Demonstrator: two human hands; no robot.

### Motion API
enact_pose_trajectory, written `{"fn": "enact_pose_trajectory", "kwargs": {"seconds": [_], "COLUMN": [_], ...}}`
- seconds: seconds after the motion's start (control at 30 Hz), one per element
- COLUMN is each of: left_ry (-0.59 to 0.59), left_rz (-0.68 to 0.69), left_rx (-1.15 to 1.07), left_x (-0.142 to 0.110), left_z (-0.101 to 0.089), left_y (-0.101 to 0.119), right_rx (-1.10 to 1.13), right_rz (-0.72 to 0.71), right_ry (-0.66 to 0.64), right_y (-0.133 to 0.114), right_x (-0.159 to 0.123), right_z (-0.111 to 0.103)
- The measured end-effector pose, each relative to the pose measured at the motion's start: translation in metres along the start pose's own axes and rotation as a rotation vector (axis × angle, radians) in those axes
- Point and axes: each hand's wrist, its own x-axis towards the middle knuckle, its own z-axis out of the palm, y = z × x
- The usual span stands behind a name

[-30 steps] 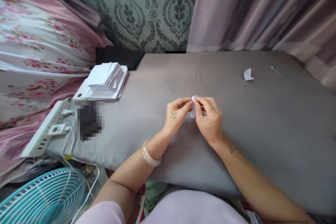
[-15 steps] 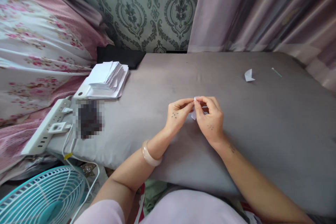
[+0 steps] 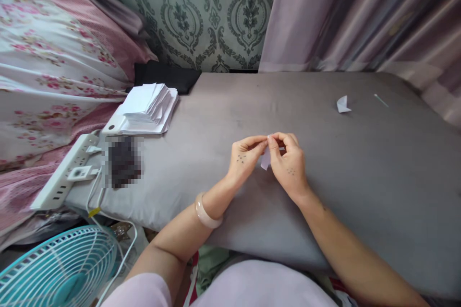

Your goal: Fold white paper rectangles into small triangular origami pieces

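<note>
A small piece of white paper [image 3: 265, 159] is pinched between my two hands above the grey surface, its lower end showing between them. My left hand [image 3: 245, 157] closes thumb and forefinger at its top edge, fingertips meeting those of the other hand. My right hand [image 3: 288, 163] also pinches the paper, thumb on the near side and fingers curled behind. Most of the paper is hidden by my fingers, so its folds cannot be made out. A folded white paper piece [image 3: 343, 104] lies apart at the far right.
A stack of white paper [image 3: 146, 108] sits at the left, near a black flat item [image 3: 165, 76]. A white power strip [image 3: 66, 172] with cables runs along the left edge, beside a blurred dark object [image 3: 124, 162]. Below stands a turquoise fan [image 3: 68, 268]. A thin stick [image 3: 381, 100] lies far right.
More of the paper's lower end shows below my fingers now. My hands stay almost in place, with a slight shift of the right hand. The view has moved slightly.
</note>
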Motion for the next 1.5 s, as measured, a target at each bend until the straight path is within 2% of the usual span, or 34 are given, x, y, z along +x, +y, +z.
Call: {"fn": "enact_pose_trajectory", "kwargs": {"seconds": [0.23, 0.43, 0.73, 1.0, 1.27, 1.5], "left_ry": [0.022, 0.016, 0.005, -0.019, -0.014, 0.006], "left_rz": [0.041, -0.001, 0.014, 0.036, 0.051, -0.012], "left_rx": [0.015, -0.050, -0.062, -0.014, 0.024, -0.048], "left_x": [0.001, 0.003, 0.003, 0.002, 0.002, 0.002], "left_z": [-0.001, -0.004, -0.002, -0.003, -0.005, -0.004], "left_y": [0.000, 0.002, 0.004, 0.005, 0.004, 0.004], "right_rx": [0.028, 0.076, 0.013, 0.050, 0.056, -0.017], "right_rz": [0.021, 0.094, -0.009, 0.061, 0.105, 0.095], "right_ry": [-0.032, -0.098, -0.024, -0.097, -0.113, -0.153], "right_y": [-0.004, 0.000, -0.003, -0.001, -0.005, -0.006], "right_x": [0.000, -0.001, -0.002, 0.002, 0.002, 0.002], "right_z": [-0.002, -0.003, -0.003, -0.010, -0.013, -0.014]}}
